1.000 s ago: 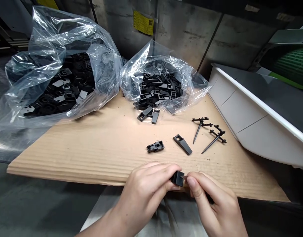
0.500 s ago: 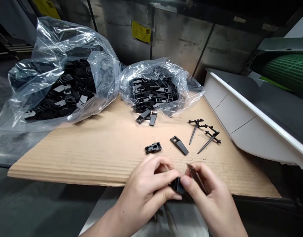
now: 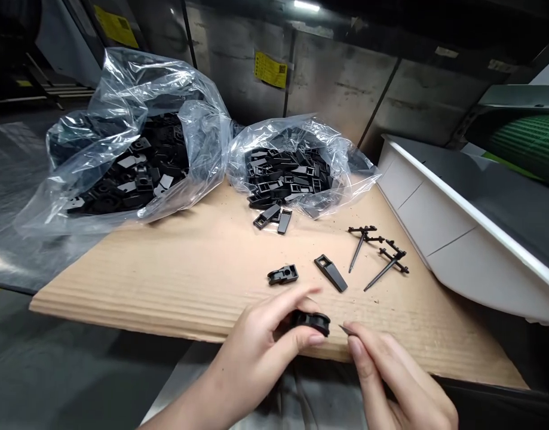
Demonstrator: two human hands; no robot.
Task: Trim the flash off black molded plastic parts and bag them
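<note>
My left hand (image 3: 260,337) pinches a black plastic part (image 3: 313,322) between thumb and fingers, its rounded, grooved end facing right. Just to the right, my right hand (image 3: 393,370) grips a thin pointed blade (image 3: 345,329). Its tip points left at the part, with a small gap between them; the rest of the blade is hidden in the fingers. Beyond my hands, a similar black part (image 3: 283,275) and a flat tapered black piece (image 3: 331,273) lie on the cardboard (image 3: 189,269).
Two black branched plastic sprues (image 3: 357,249) lie to the right. Behind stand a large clear bag (image 3: 202,137) and a smaller clear bag (image 3: 359,170), both holding many black parts. A white tray (image 3: 417,197) leans along the right side.
My right hand has drawn the blade away from the part, to the right and down. The part in my left hand now shows its rounded end. The view has shifted slightly.
</note>
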